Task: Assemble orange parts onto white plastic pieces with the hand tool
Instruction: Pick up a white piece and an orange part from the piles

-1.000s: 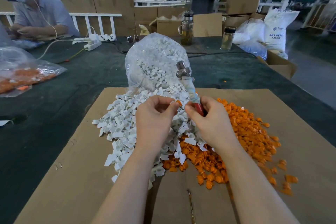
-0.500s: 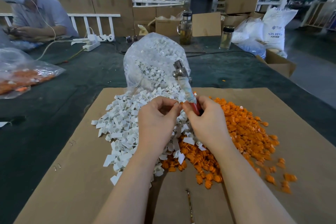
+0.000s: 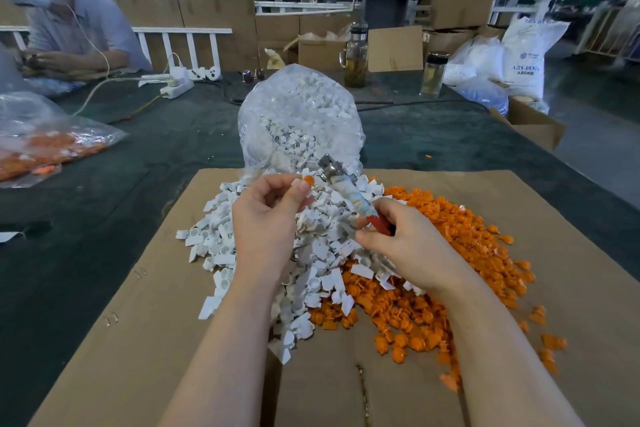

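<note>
Warehouse clutter rings a dark green worktop [image 3: 138, 163] under a cardboard sheet [image 3: 138, 340]. Left hand [image 3: 266, 222] fingers pinch an orange part [image 3: 308, 180]; right hand [image 3: 405, 246] fingers curl round the hand tool [image 3: 349, 194], its long axis slanting up-left, metal head farthest. Beneath lie white pieces [image 3: 221, 246] and orange parts [image 3: 467, 239]. Behind, a clear bag [image 3: 298, 114] holds white pieces.
</note>
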{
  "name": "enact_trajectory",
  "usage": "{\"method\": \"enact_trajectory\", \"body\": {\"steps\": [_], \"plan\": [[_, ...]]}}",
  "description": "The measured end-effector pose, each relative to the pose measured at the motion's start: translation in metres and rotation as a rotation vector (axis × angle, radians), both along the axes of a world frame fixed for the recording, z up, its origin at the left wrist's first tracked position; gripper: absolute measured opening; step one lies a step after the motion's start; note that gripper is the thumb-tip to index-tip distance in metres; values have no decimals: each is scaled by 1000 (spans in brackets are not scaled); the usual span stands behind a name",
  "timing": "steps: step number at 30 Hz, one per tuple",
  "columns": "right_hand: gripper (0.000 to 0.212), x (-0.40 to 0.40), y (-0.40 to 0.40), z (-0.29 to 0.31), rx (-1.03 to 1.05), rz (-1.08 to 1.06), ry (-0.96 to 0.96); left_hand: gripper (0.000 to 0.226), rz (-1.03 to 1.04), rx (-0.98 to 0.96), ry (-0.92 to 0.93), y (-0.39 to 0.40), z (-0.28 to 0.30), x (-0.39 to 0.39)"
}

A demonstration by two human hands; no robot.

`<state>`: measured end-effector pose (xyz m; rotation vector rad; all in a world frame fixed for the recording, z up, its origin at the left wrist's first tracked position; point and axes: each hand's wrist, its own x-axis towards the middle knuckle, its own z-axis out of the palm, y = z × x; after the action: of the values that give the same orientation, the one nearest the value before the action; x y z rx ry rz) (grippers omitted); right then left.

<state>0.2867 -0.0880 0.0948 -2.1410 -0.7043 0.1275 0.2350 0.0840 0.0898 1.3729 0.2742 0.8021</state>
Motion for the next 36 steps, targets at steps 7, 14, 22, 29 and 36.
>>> {"method": "enact_trajectory", "body": {"steps": [7,14,22,29,36], "plan": [[15,-2,-2,2,-74,91,18,13,-45,44,-51,1,0,-2],[8,-3,-1,1,-106,76,-73,10,-84,12,-65,4,0,-4],[16,0,3,-6,-141,39,-161,12,-75,-13,-64,5,-2,-2],[11,0,8,-8,-146,27,-200,14,-98,-105,-33,11,-3,-1],[19,5,4,-12,-101,-230,-310,13,327,-685,-61,47,-3,-10]]}}
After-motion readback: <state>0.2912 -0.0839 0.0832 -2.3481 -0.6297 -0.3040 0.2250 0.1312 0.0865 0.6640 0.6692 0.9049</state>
